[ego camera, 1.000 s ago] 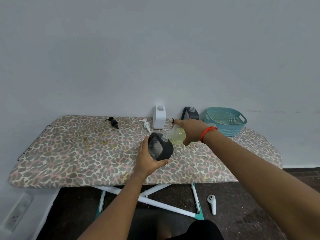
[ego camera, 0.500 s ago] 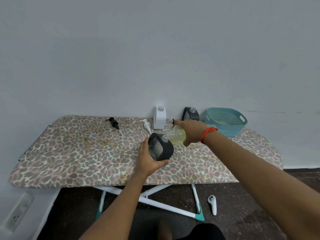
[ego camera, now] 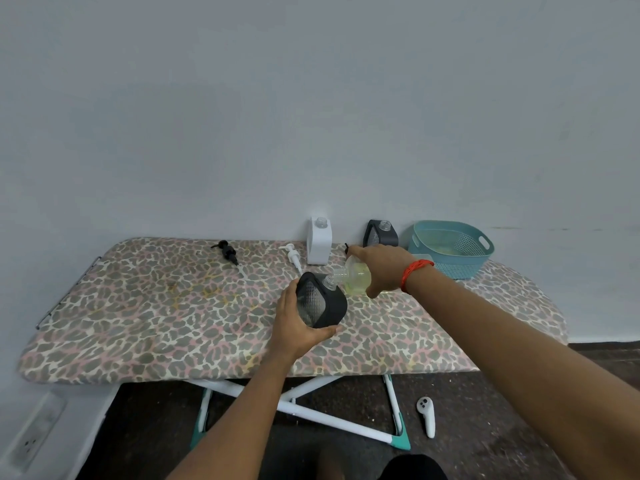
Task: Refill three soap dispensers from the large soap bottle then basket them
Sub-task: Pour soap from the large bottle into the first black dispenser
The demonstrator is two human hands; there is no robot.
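Head view. The left hand cups a dark grey, rounded soap dispenser with a textured clear front panel, fingers curled under its base, holding it tilted above the middle of the leopard-print ironing board. The right hand, with a red thread band at the wrist, grips a clear soap bottle of pale yellow-green liquid, tipped so its neck meets the dispenser's open top; any flow is too small to make out. Along the far edge stand a white rectangular dispenser and a second dark grey dispenser, both uncapped. A teal perforated plastic basket sits at the far right corner. A black pump head and a white pump head lie near the far edge.
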